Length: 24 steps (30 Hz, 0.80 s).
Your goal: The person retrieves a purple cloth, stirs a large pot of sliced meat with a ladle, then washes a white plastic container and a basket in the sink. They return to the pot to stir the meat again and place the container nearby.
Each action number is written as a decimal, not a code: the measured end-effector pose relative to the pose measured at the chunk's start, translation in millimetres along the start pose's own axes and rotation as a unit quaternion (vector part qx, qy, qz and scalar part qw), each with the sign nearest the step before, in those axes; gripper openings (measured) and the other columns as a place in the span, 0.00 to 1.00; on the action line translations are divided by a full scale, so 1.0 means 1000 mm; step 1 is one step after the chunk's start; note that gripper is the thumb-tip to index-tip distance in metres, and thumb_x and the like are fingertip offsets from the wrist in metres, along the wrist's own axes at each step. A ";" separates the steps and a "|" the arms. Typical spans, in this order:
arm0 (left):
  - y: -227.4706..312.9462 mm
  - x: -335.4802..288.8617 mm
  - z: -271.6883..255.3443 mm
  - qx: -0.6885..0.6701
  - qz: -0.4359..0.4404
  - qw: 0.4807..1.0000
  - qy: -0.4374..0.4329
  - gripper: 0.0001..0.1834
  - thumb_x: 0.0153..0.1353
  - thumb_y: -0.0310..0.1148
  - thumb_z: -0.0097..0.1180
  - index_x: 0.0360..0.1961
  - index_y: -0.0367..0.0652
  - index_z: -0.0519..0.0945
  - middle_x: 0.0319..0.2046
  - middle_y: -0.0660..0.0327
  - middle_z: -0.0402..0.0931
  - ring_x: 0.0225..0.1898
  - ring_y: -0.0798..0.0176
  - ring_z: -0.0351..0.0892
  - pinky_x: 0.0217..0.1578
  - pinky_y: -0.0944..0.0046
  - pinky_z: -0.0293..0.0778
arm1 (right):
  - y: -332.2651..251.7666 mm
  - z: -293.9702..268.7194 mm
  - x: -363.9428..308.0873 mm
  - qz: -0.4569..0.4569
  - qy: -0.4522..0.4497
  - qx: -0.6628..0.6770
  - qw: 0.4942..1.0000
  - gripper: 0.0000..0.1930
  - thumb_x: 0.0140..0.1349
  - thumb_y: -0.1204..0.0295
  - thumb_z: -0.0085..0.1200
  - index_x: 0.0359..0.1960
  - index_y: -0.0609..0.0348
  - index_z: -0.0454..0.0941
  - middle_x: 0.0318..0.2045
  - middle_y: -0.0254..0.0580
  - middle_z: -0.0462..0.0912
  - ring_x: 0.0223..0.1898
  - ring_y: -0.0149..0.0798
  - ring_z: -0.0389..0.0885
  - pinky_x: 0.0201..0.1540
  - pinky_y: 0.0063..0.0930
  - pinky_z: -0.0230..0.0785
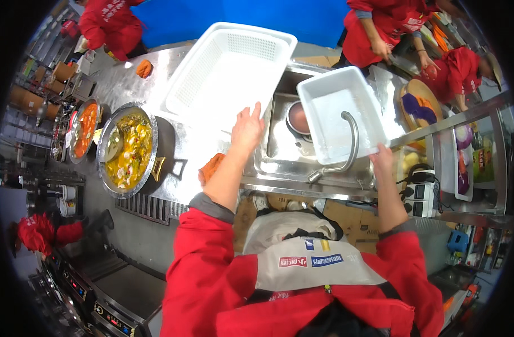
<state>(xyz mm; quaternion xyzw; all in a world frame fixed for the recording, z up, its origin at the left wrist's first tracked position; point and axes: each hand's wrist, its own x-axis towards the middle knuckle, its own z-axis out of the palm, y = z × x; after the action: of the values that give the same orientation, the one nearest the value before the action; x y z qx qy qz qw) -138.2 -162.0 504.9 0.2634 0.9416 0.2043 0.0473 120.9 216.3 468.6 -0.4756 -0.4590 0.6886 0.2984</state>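
My right hand (383,159) grips the near right corner of a white rectangular plastic tub (340,121), its fingers partly hidden by the rim. The tub sits tilted over the right part of a steel sink (276,132), under a curved faucet (353,137). Left of the sink, my left hand (249,128) is open, fingers stretched out over the near right side of a larger white perforated basket (229,70). Glare hides whether it touches the basket. Inside the sink is a round metal bowl (297,118) with something reddish in it.
A large pot of yellow stew (130,149) and a pan of red food (87,130) stand at left. Orange cloths (211,168) lie on the steel counter. Co-workers in red work across the counter, beside a round board (419,104). A metal rack (465,118) and power sockets (422,194) stand at right.
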 end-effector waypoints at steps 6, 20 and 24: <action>-0.036 0.010 -0.013 0.012 0.101 0.986 0.131 0.27 0.63 0.30 0.56 0.64 0.44 0.70 0.59 0.45 0.70 0.62 0.42 0.68 0.55 0.47 0.75 | 0.080 0.002 0.060 0.097 -0.087 -0.154 0.980 0.15 0.60 0.74 0.54 0.46 0.70 0.74 0.37 0.47 0.79 0.31 0.40 0.80 0.29 0.36 0.78; -0.114 -0.144 0.013 0.009 -0.070 0.997 -0.028 0.24 0.50 0.23 0.62 0.51 0.47 0.77 0.58 0.49 0.66 0.57 0.40 0.67 0.54 0.46 0.71 | 0.127 0.010 0.104 0.029 0.010 -0.419 0.908 0.19 0.62 0.65 0.61 0.43 0.73 0.80 0.35 0.49 0.83 0.35 0.42 0.84 0.39 0.38 0.79; -0.074 -0.098 -0.022 -0.116 -0.098 0.988 0.001 0.12 0.53 0.19 0.55 0.40 0.36 0.76 0.42 0.49 0.71 0.43 0.42 0.75 0.45 0.50 0.75 | 0.080 0.047 0.072 -0.270 0.001 -0.434 0.859 0.18 0.64 0.67 0.58 0.49 0.69 0.79 0.41 0.50 0.84 0.43 0.42 0.84 0.50 0.32 0.77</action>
<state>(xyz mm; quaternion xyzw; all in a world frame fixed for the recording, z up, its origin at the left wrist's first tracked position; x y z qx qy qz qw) -94.2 -277.8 492.3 0.1623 0.9330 0.3064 0.0963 53.4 228.6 373.9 -0.4148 -0.8218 0.3114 0.2359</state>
